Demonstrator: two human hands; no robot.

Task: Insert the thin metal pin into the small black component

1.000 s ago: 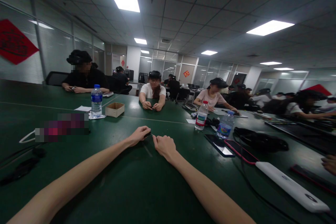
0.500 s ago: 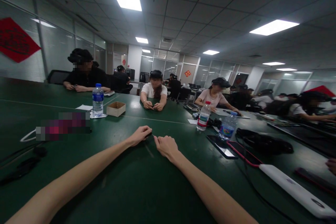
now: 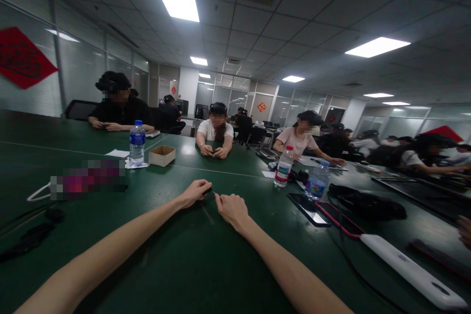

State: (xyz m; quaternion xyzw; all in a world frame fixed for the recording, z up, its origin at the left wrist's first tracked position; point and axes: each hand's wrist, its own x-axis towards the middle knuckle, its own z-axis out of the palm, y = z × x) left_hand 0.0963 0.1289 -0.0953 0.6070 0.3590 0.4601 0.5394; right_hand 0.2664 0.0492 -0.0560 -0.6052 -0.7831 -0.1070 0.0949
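Observation:
My left hand [image 3: 196,193] is closed in a pinch above the green table [image 3: 176,265], holding a small black object [image 3: 208,190] whose kind I cannot make out. Just to its right, my right hand [image 3: 233,210] is also closed, with thumb and forefinger pressed together. Something tiny and thin may be at those fingertips, but it is too small to name. A narrow gap separates the two hands.
Left of my hands are an open cardboard box [image 3: 162,156] and a blue-capped water bottle [image 3: 137,143]. To the right stand a red-capped bottle [image 3: 283,167] and another bottle [image 3: 317,180], near phones [image 3: 308,209] and a white power bank [image 3: 408,270]. Several people sit around.
The black object in my left hand shows more, and both hands sit slightly lower in view. Across the table at right, a person in pink has reached an arm further right.

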